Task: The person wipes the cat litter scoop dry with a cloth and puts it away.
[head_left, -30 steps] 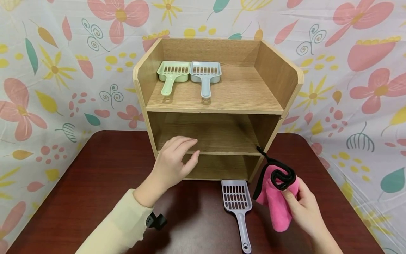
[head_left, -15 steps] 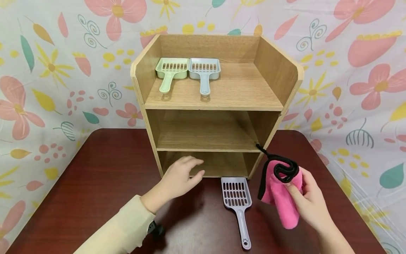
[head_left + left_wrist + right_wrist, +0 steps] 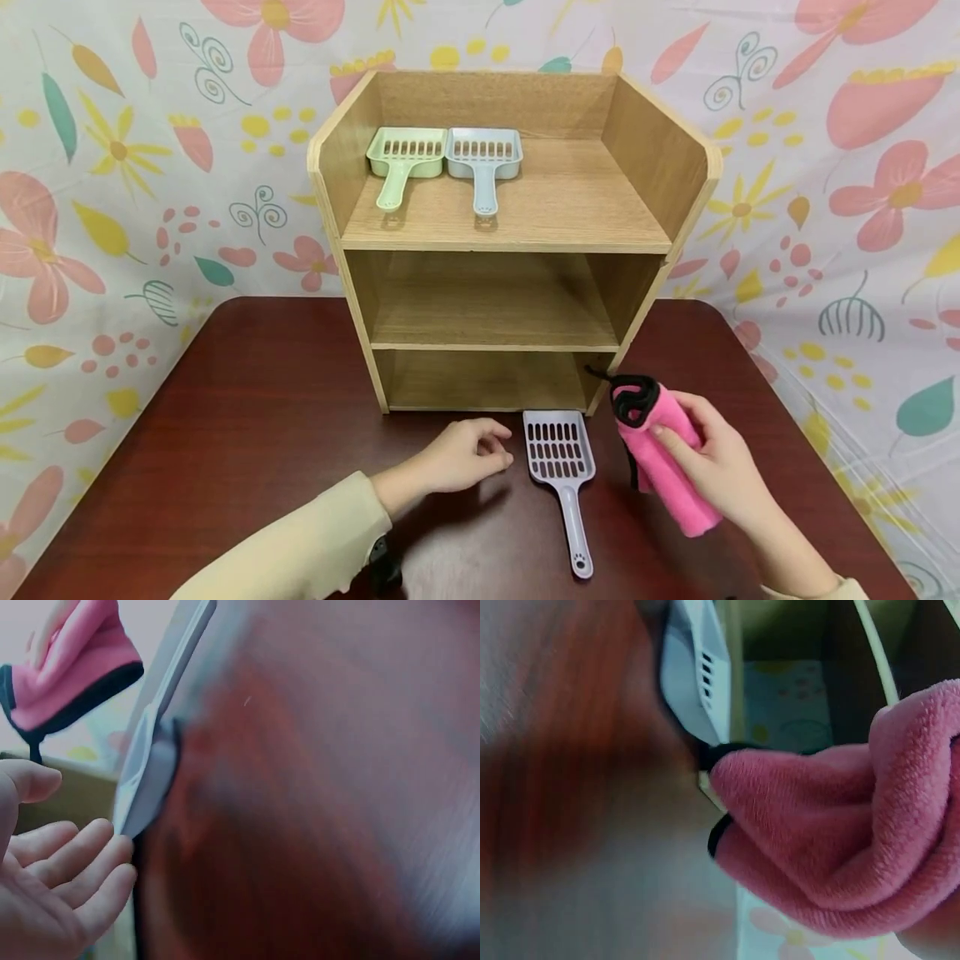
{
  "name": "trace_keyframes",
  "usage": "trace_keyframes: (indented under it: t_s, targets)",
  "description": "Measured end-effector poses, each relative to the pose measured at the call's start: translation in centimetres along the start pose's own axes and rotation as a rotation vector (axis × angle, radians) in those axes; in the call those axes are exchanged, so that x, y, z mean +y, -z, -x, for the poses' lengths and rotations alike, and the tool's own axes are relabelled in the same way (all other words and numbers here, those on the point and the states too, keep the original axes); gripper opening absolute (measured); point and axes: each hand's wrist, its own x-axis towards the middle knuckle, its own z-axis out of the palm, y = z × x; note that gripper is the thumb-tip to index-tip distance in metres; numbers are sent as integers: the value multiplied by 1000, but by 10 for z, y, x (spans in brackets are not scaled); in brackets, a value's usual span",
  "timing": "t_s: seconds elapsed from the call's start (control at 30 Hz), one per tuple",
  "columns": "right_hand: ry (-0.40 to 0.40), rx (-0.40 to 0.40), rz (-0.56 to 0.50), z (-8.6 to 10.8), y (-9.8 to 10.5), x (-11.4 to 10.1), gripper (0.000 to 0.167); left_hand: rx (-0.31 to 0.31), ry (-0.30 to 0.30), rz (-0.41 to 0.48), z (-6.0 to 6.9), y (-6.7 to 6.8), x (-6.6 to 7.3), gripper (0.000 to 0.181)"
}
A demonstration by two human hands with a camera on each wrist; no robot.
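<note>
A grey-lilac slotted scoop (image 3: 559,450) lies on the table, its head against the shelf's front edge and its handle toward the viewer. Just left of it, my left hand (image 3: 463,455) holds nothing, its fingers loosely bent; the left wrist view shows its fingertips close to the scoop (image 3: 142,780). My right hand (image 3: 716,458) grips a rolled pink cloth (image 3: 675,471) with black edging, to the right of the scoop. In the right wrist view the cloth (image 3: 817,825) hides most of that hand.
A wooden shelf unit (image 3: 506,247) stands at the back of the dark red table (image 3: 262,433). On its top level, a green scoop (image 3: 406,158) and a blue scoop (image 3: 484,158) lie side by side at the left. Flowered fabric (image 3: 150,250) hangs behind.
My left hand has come down from in front of the shelf and right, beside the scoop. The pink cloth, still in my right hand, has tilted, its edged end swinging left.
</note>
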Motion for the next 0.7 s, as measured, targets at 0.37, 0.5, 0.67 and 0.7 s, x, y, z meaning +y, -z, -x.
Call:
trace_keyframes:
  t_s: [0.37,0.5,0.67,0.7]
  targets:
    - [-146,-86,68,-2,-40,-7,37,-196,365,544,-6,-43,12,25]
    - [-223,-134,28,-1,-49,-10,39,-247,413,654,-5,-56,17,26]
    - [-315,-200,-65,1,-58,-11,41,-241,443,734,-2,-65,20,25]
    - [-327,-205,-79,1,-60,-11,42,-227,448,744,-2,-66,21,24]
